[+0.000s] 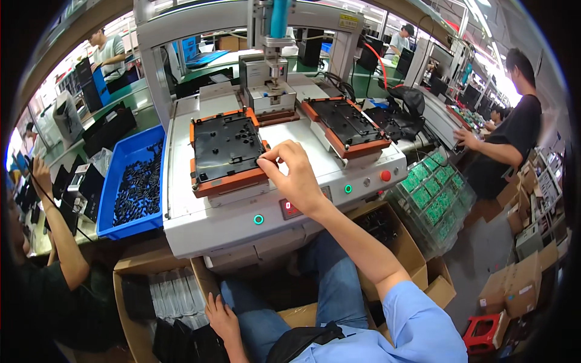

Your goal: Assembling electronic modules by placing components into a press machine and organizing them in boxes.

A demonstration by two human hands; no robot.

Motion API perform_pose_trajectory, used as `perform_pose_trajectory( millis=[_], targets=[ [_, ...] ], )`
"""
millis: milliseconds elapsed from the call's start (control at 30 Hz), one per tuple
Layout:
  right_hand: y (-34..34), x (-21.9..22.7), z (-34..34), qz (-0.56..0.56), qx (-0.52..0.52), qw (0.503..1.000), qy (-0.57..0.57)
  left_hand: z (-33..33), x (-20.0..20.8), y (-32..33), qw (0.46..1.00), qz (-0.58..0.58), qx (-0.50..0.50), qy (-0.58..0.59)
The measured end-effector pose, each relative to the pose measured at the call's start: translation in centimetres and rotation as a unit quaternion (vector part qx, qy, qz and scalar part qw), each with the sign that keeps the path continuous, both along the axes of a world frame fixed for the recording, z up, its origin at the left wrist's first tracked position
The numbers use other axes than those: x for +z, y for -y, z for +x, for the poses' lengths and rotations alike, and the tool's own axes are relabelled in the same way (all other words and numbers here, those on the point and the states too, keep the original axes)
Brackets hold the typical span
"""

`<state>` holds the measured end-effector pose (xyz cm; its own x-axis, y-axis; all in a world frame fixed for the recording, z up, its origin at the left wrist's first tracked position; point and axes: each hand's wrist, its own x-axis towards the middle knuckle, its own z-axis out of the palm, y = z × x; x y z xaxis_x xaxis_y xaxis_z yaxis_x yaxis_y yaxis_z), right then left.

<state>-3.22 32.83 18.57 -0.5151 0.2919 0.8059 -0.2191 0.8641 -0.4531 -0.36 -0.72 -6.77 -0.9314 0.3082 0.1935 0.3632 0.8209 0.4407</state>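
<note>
My right hand point(292, 175) reaches over the front of a white bench machine point(284, 136). Its thumb and forefinger are pinched together at the right edge of a black plastic panel point(223, 148); whatever sits between the fingertips is too small to make out. That panel lies in an orange-brown fixture point(233, 183) and carries several small black parts. A second black panel point(345, 120) rests in a like fixture on the right. Low down, my left hand point(223, 317) lies with fingers stretched out by the side of a cardboard box point(207, 281), close to my left thigh.
A blue bin point(103, 209) of small black parts stands left of the machine. The machine's vertical head point(275, 66) hangs behind the fixtures. A red button point(385, 175) is on its front. Green boards fill a clear tray point(433, 193) at right. Other people work on both sides.
</note>
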Motion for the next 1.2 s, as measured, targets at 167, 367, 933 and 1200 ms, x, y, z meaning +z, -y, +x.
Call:
perform_pose_trajectory(
  millis=[167, 367, 933, 1200],
  targets=[
    [0.6, -0.8, 2.6, -0.046, 0.0, 0.999, -0.016, 0.1, -0.5, -0.3, 1.0, -0.002, -0.015, -0.016],
    [5.6, -7.9, 9.8, -0.151, 0.055, 0.985, 0.064, 0.1, -0.8, 0.3, 0.999, -0.014, -0.008, -0.036],
    [9.8, -9.4, 7.0, 0.187, -0.182, 0.945, 0.197, 0.0, -0.8, 0.0, 0.999, -0.033, -0.017, -0.04],
    [1.4, -2.3, 10.3, 0.072, -0.126, 0.988, 0.058, 0.1, -0.7, -0.3, 0.997, -0.068, -0.009, -0.034]
  ],
)
